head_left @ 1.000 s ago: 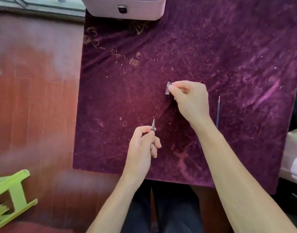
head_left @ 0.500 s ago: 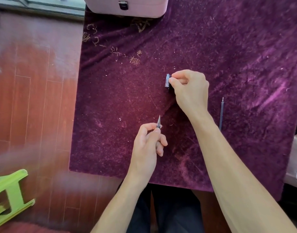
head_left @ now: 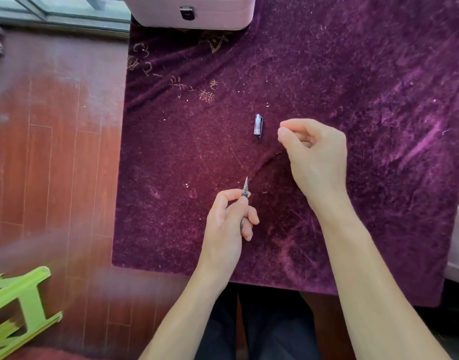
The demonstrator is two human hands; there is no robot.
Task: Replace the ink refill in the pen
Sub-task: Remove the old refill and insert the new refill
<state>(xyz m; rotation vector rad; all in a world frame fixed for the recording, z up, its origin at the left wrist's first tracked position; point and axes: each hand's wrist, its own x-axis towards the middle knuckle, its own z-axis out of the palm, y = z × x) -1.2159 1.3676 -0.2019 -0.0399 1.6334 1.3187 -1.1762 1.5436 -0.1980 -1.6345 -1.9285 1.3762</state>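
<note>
1. Green stool [head_left: 18, 310] at lower left on the red wood floor [head_left: 54, 165], well clear of the work area.
2. Counter is covered by a purple velvet cloth [head_left: 353, 74]; gold embroidery near its top-left corner.
3. Pale pink case [head_left: 189, 11] with a dark latch sits at the far edge of the cloth, top centre.
4. Left hand [head_left: 228, 224]: fingers pinching the pen [head_left: 245, 189] near its front end, tip pointing up and away from the person. Rest of the barrel is hidden inside the hand. Hand is at mid-counter, near edge side.
5. Pen cap [head_left: 258, 125]: clear with a dark clip, lying loose on the cloth, long axis running away from the person. Above the pen tip, just left of the right hand, not touching it.
6. Right hand [head_left: 314, 152]: thumb and forefinger tips pressed together, other fingers curled in. Nothing visible between them; can't tell if something small is held.
7. Dark trousers [head_left: 270, 328] visible below the counter's near edge.
</note>
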